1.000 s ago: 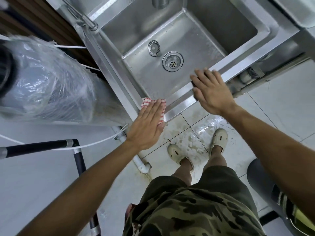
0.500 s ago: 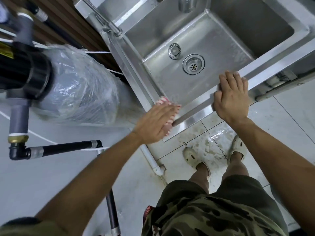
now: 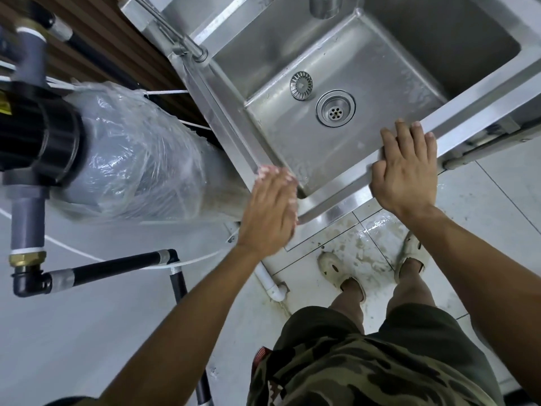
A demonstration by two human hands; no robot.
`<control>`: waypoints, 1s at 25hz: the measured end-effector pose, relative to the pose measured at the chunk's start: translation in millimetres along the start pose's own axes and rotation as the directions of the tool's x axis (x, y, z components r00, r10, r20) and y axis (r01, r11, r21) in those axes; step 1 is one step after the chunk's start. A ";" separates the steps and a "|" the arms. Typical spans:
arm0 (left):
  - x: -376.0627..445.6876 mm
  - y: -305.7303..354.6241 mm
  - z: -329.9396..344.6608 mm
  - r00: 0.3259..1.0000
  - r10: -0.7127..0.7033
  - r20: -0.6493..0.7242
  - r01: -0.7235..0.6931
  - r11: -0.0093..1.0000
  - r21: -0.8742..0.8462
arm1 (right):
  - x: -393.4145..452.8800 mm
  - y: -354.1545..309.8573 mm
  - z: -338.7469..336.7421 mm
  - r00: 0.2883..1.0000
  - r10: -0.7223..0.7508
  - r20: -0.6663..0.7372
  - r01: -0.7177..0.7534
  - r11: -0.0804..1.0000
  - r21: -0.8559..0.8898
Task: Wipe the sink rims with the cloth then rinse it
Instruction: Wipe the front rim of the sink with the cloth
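While under flat left hand (image 3: 270, 210), cloth (image 3: 268, 172) covers sink rim (image 3: 336, 210) corner.

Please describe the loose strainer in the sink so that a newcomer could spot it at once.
Start at the square stainless steel sink basin, whose near rim the right hand rests on. On its floor sits the fixed round drain. Just left of it and slightly farther back lies the loose round metal strainer, smaller, with radial slots rather than round holes.
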State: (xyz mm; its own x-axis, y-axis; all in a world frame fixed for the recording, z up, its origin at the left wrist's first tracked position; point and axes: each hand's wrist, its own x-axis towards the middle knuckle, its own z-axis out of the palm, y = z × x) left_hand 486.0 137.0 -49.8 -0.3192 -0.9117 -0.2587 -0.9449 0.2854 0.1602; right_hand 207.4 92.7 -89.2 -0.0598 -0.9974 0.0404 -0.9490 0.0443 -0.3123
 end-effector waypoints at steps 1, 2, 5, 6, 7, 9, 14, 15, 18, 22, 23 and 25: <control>-10.0 0.1 1.9 0.997 0.079 0.022 -0.079 0.997 0.002 | 0.1 0.0 -0.6 1.000 -0.009 -0.008 0.009 1.000 0.004; -6.6 -7.2 -1.0 0.989 0.138 0.046 -0.139 0.990 0.003 | 0.2 -0.1 -1.0 1.000 -0.015 -0.016 0.015 1.000 0.006; 48.7 -43.3 -16.7 1.000 0.016 0.022 -0.017 0.998 0.058 | -1.5 0.1 -1.8 1.000 -0.011 -0.025 0.012 1.000 0.006; 74.3 -57.4 -25.9 0.995 -0.095 -0.014 0.095 0.994 0.058 | -1.5 -0.1 -1.5 0.999 -0.015 -0.029 0.015 1.000 0.004; 97.0 -71.0 -35.5 0.980 -0.196 -0.030 0.197 0.979 0.051 | -1.2 0.0 -1.0 0.999 -0.020 -0.026 0.020 1.000 0.003; 124.5 -90.0 -45.6 0.946 -0.320 -0.056 0.322 0.946 0.036 | -0.3 -0.1 -0.9 1.000 -0.024 -0.018 0.025 1.000 0.007; 54.0 -28.6 -6.8 0.963 -0.231 -0.139 0.228 0.973 -0.039 | -1.3 0.3 -0.5 0.999 -0.013 -0.035 0.014 1.000 0.003; 23.7 -7.7 5.1 0.976 -0.165 -0.140 0.158 0.986 -0.056 | -1.3 -0.1 -0.8 0.999 -0.016 -0.040 0.016 1.000 0.003; -40.1 25.9 30.2 0.988 -0.047 -0.145 0.030 0.993 -0.117 | -1.5 -0.6 -1.9 0.999 -0.020 -0.036 0.020 1.000 0.012; -50.7 24.8 35.0 0.994 -0.029 -0.102 0.015 0.991 -0.130 | -0.7 -0.4 -1.6 0.999 -0.016 -0.032 0.016 1.000 0.008; -39.8 17.6 31.6 0.994 -0.046 -0.098 0.033 0.991 -0.129 | -0.6 -0.8 -1.9 0.999 -0.014 -0.030 0.015 1.000 0.007; -4.4 -6.9 19.8 0.983 -0.122 -0.134 0.102 0.985 -0.141 | -0.9 -0.8 -2.0 0.999 -0.013 -0.034 0.013 1.000 0.004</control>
State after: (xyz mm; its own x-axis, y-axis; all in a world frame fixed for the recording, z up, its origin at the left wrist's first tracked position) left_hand 492.5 144.9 -68.6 -0.1894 -0.9710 -0.1459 -0.9530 0.1460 0.2657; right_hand 207.7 93.7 -87.1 -0.0578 -0.9954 0.0769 -0.9483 0.0307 -0.3159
